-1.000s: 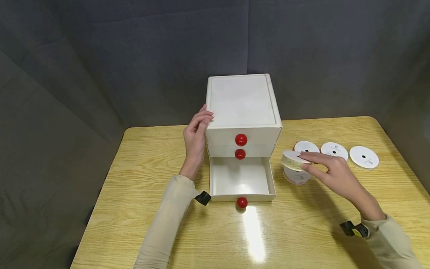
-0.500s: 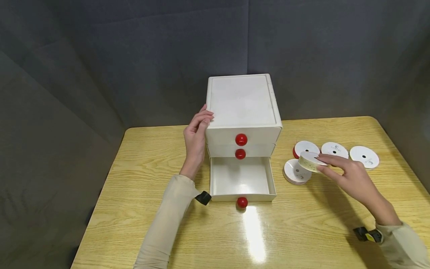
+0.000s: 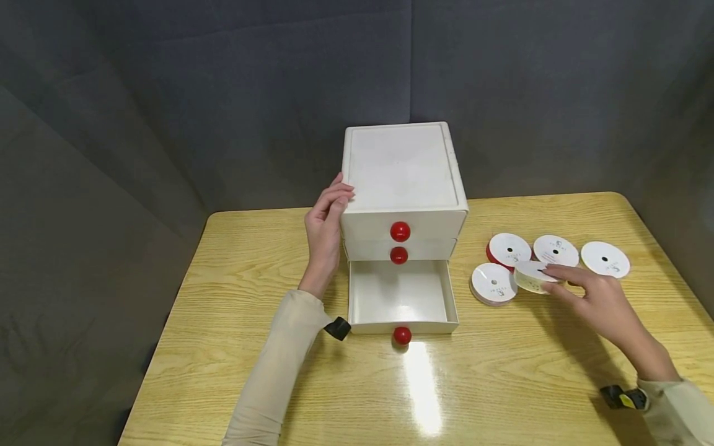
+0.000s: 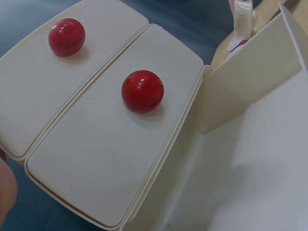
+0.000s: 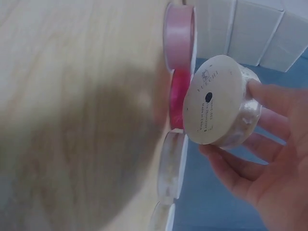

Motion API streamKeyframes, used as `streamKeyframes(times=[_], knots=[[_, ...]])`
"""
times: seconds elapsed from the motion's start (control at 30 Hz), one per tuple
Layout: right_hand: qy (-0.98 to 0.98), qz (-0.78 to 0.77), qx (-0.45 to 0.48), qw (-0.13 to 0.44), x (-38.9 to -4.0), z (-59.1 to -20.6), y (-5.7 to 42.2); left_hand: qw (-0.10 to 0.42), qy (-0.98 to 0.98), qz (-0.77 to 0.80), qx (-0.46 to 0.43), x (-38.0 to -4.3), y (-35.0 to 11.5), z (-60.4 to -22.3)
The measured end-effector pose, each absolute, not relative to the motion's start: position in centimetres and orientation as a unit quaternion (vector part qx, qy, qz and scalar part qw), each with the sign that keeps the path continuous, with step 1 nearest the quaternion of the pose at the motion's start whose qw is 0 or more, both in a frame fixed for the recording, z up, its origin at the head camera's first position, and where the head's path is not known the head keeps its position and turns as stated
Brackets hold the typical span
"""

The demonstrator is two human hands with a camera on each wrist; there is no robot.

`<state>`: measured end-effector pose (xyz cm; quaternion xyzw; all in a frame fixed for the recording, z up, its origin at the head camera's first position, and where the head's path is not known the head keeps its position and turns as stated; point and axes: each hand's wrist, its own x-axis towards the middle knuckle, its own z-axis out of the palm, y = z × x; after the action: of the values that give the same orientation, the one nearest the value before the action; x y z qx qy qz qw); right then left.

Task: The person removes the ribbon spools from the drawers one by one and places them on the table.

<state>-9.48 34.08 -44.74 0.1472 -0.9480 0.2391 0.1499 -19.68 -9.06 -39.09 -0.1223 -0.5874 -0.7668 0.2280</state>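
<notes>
Right hand [image 3: 599,303] pinches a pale ribbon spool [image 3: 532,276], thumb and fingers curled round its rim; the right wrist view shows the grip clearly. The spool is low over the table [image 3: 268,371], well to the right of the drawer unit [image 3: 403,186], among four other spools: one [image 3: 493,284] just left of it, and a red-edged one [image 3: 509,248], a second [image 3: 555,249] and a third [image 3: 605,259] in a row behind. Left hand [image 3: 326,226] lies flat against the unit's left wall, fingers straight, steadying it.

How far along? By my reading, barely begun: the bottom drawer [image 3: 400,297] is pulled out in front of the unit and nothing shows inside it, while every spool sits outside. The two upper drawers, each with a red knob [image 3: 400,231], are closed.

Room to move: bare tabletop lies between the spools and the drawer. The table's right edge runs close beyond the farthest spool, and the drawer's own walls and front knob [image 3: 401,335] are the edges to mind.
</notes>
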Motion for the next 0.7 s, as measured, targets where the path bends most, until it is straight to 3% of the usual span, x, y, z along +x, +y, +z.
streamKeyframes(times=[0.7], knots=[[-0.948,0.212,0.172,0.164,-9.6,-46.7,35.9,0.235,-0.576,-0.771,-0.134,-19.8,-9.1,-39.3]])
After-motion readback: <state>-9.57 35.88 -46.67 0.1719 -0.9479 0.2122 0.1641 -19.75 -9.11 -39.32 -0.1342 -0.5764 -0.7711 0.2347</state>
